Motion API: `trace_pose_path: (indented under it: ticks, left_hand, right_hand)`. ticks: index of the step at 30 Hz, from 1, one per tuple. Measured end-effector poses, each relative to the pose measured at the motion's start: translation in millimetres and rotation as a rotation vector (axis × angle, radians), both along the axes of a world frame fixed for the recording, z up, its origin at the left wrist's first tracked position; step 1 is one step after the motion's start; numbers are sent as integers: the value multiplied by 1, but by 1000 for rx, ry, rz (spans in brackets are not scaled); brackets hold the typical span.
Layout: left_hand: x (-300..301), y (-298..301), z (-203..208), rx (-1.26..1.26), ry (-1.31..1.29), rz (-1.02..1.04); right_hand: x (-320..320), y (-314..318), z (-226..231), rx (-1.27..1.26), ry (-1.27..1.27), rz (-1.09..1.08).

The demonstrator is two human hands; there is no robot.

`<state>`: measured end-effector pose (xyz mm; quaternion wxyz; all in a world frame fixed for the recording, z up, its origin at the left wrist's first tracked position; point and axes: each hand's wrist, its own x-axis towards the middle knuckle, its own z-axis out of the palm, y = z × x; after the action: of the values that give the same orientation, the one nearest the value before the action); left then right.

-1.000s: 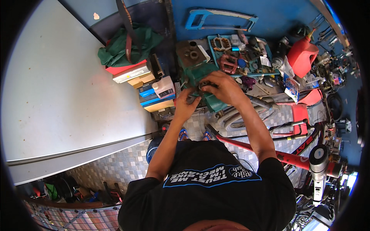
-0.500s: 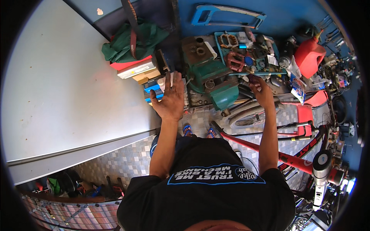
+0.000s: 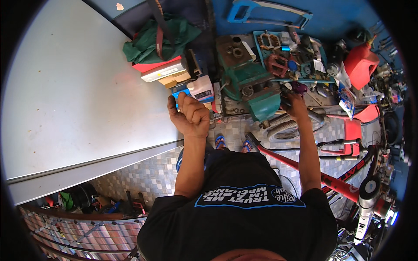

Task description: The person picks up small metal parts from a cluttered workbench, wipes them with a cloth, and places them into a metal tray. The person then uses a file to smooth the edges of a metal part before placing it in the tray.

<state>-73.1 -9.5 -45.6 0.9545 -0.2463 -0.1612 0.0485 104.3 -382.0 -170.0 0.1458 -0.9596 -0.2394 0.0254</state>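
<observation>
My left hand (image 3: 190, 118) is raised beside the small boxes, fingers curled toward the palm and the thumb pointing up. Nothing shows in it. A white bottle (image 3: 201, 89) stands just beyond it. My right hand (image 3: 298, 108) reaches down to the bench front, right of the green bench vise (image 3: 257, 87). Its fingertips go in among dark items and are hidden, so I cannot tell whether they grip anything. A shiny purple part (image 3: 299, 88) lies right at its fingers.
A blue tray (image 3: 257, 52) holds bike pedals and small parts. A red jug (image 3: 360, 65) stands right of it. A hacksaw (image 3: 270, 13) hangs on the blue wall. Below the bench are a bicycle wheel (image 3: 283, 132) and a red bike frame (image 3: 283, 161). A large pale panel (image 3: 87, 100) fills the left.
My left hand has gone from spread fingers to curled ones. My right hand has dipped lower by the vise, and the purple part now shows beside it. The view has shifted slightly.
</observation>
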Motion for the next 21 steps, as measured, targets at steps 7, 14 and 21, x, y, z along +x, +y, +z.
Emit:
trace_pose_path:
  ticks: [7,14,21]
  left_hand:
    - [5,-3,-22,48,78,26]
    - [18,-2,-58,959,532,281]
    - [35,-25,-118,2155,451,492]
  right_hand:
    - [4,1,2,-217,-14,12]
    - [-21,-6,38,-60,79,-219]
    - [-55,2,115,385,-9,-371]
